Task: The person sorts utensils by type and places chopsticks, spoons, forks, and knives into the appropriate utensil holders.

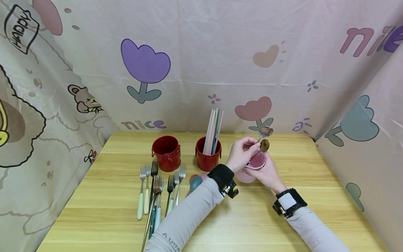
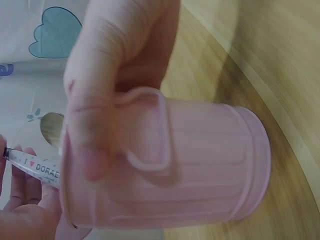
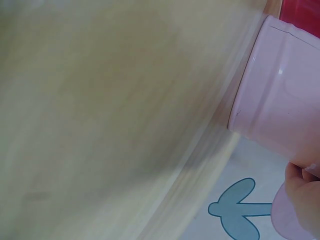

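My left hand (image 1: 240, 154) pinches a silver spoon (image 1: 266, 131) near its neck, bowl up, over the mouth of a pink bucket (image 1: 247, 176). The spoon's pale printed handle (image 2: 36, 167) shows in the left wrist view, pointing down to the rim. A gold spoon (image 1: 264, 145) stands in the bucket, bowl above the rim. My right hand (image 1: 267, 175) grips the bucket from the right, with the thumb (image 2: 95, 130) over its outer side by the small handle loop. Inside the bucket, the lower ends are hidden.
Left of the pink bucket stands a red bucket (image 1: 207, 162) holding several straws (image 1: 212, 131). Another red bucket (image 1: 168, 162) is farther left. Several forks (image 1: 154, 189) lie in front of it. Spoons with coloured heads, one teal (image 1: 196, 182), lie partly under my left forearm.
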Tool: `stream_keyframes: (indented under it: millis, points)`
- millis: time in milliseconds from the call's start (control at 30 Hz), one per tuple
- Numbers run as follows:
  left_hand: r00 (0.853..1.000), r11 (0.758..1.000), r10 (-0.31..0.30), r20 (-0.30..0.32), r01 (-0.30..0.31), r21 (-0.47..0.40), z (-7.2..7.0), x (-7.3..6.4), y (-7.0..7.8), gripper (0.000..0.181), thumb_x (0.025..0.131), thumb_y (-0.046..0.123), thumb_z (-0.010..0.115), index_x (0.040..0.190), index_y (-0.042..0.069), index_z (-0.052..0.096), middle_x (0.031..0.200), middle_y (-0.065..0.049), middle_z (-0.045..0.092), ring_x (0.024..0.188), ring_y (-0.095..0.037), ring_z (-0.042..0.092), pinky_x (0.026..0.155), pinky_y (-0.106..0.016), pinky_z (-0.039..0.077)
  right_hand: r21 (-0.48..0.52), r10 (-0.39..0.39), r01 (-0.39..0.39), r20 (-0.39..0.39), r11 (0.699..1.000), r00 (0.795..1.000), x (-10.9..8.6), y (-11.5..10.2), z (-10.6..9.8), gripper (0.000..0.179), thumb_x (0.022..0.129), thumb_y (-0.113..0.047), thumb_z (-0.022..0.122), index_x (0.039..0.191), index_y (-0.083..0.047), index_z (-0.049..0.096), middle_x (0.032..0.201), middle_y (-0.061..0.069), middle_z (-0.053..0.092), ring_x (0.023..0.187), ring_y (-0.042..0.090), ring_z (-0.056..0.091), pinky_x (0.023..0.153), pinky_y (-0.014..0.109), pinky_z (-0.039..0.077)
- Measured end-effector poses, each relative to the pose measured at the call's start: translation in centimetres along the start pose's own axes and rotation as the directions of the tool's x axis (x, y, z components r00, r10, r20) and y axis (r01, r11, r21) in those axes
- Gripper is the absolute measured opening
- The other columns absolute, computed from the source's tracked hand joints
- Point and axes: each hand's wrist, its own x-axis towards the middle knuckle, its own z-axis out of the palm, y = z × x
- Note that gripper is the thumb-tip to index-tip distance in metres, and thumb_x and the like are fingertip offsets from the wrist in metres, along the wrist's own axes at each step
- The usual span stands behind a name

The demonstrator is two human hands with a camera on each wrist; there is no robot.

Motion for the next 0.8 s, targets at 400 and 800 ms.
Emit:
stream_keyframes:
  millis: [400,800]
  points:
    - [0.999,0.999,-0.042,0.012,0.042,0.033,-0.6,-0.3,-0.5,0.018,0.097,0.015,0.066,0.111,0.004,0.070,0.111,-0.013,0.072,0.099,-0.013,0.069,0.089,-0.017,0.055,-0.019,0.023,-0.023,0.000,1.000,1.000,-0.1,-0.1,0.2,0.093,0.074,-0.009,0.088,0.148,-0.003,0.032,0.140,0.021,0.052,0.124,0.033,0.054,0.103,0.044,0.049]
    - [0.999,0.987,-0.025,-0.032,0.030,0.157,-2.2,-0.8,-0.8,0.022,0.095,0.004,0.065,0.116,0.004,0.068,0.108,-0.012,0.072,0.100,-0.020,0.071,0.091,-0.022,0.057,-0.004,0.041,-0.041,-0.001,0.999,0.999,-0.2,-0.2,0.2,0.088,0.074,-0.009,0.089,0.144,-0.003,0.036,0.138,0.021,0.054,0.120,0.030,0.056,0.095,0.019,0.049]
